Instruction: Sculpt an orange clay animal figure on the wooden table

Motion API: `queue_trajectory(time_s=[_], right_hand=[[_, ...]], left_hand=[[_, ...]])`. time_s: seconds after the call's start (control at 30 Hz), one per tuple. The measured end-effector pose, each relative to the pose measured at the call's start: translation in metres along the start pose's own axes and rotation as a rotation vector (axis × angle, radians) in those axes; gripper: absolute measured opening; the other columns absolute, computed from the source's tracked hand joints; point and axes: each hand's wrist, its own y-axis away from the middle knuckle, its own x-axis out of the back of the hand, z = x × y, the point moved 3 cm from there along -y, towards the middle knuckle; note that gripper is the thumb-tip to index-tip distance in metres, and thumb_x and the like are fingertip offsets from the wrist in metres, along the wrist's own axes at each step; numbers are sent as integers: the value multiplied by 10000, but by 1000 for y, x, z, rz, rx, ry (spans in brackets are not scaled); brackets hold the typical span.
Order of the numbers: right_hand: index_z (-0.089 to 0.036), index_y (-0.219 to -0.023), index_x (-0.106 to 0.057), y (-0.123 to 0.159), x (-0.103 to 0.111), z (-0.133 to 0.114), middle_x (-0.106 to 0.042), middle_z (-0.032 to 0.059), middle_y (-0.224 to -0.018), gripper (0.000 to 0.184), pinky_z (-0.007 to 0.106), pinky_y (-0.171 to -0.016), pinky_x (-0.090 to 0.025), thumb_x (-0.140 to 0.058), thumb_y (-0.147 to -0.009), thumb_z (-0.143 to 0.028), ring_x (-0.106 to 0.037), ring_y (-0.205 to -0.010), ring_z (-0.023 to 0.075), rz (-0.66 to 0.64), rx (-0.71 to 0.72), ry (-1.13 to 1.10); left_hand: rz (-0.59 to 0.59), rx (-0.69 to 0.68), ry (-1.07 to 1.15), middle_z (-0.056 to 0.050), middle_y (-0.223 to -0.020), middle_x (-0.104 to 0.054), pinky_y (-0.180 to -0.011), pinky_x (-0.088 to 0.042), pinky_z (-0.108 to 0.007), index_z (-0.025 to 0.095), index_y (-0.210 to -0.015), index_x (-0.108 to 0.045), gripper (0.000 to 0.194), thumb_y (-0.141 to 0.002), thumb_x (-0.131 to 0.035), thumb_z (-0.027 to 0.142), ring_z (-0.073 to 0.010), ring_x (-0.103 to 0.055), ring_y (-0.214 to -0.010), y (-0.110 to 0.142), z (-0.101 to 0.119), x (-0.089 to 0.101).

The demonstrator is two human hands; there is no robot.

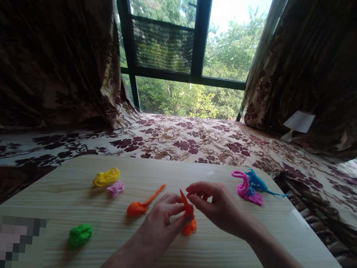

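At six o'clock from the window (199, 48), on the tabletop (233, 259), the left hand (163, 218) pinches the pointed orange modelling clay (190, 227), the part-curled right hand (222, 202) beside its tip, apparently a shaping step calling for steady support.

The left hand (167, 214) is held with thumb and fingers pinched inward, while the right hand (212, 199) is poised just beside it, loosely curled.
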Motion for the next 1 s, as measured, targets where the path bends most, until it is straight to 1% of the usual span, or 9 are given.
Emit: queue_trajectory(time_s=[0.17,0.27,0.37,0.47,0.6,0.7,0.83,0.93,1.0], right_hand=[[-214,-950,-627,17,-4,17,-655,0,-860,187,216,-601,-444,-515,-812,-155,-584,-716,114,122,-23,-48],[-237,-990,-599,31,-14,22,-621,0,-938,240,210,-601,-446,-558,-779,-130,-577,-766,115,112,-25,-79],[-252,-975,-602,37,-24,22,-599,-6,-923,242,217,-627,-443,-604,-758,-143,-563,-793,119,86,-13,-76],[-238,-917,-616,37,-30,23,-589,-7,-870,172,213,-595,-434,-604,-767,-156,-551,-769,119,86,-14,-75],[-224,-862,-623,35,-35,31,-581,-11,-834,115,202,-552,-421,-586,-784,-149,-547,-720,109,94,-53,-109],[-223,-860,-626,35,-36,35,-585,-21,-804,136,209,-592,-423,-576,-789,-118,-547,-705,103,109,-44,-137],[-223,-904,-625,34,-35,35,-596,-21,-814,188,219,-625,-425,-564,-793,-84,-551,-711,103,152,5,-172],[-217,-920,-624,34,-35,33,-600,-12,-835,199,227,-642,-430,-557,-796,-76,-553,-723,109,166,40,-175],[-208,-894,-627,34,-34,34,-602,-6,-827,168,232,-645,-433,-557,-800,-87,-557,-718,113,165,41,-165]], left_hand=[[22,38,0,-9,-1016,-624,-903,-409,-340,266,-829,-676,207,-824,-480,334,-188,-514,-1007,2,1,0],[-2,60,9,-3,-1045,-607,-913,-404,-331,269,-866,-668,157,-779,-545,311,-181,-507,-1028,4,5,1],[-29,40,10,26,-1010,-615,-908,-403,-303,300,-900,-666,190,-791,-517,259,-147,-512,-1005,5,9,2],[-59,35,10,42,-1033,-615,-921,-395,-291,328,-953,-659,242,-807,-487,240,-134,-507,-1019,4,6,5],[-85,87,52,27,-1077,-617,-942,-392,-294,308,-987,-660,271,-794,-494,217,-143,-518,-1036,2,-1,12],[-96,102,113,23,-1023,-648,-917,-415,-279,289,-985,-669,283,-795,-482,192,-137,-550,-988,0,-2,15],[-96,106,155,16,-986,-665,-874,-447,-280,286,-986,-670,249,-809,-496,262,-142,-575,-944,0,0,14],[-55,70,84,12,-995,-660,-896,-431,-304,302,-986,-665,237,-818,-499,307,-150,-562,-974,0,1,11],[-8,14,-30,12,-974,-659,-932,-398,-344,313,-979,-663,224,-815,-510,311,-158,-554,-973,1,2,8]])
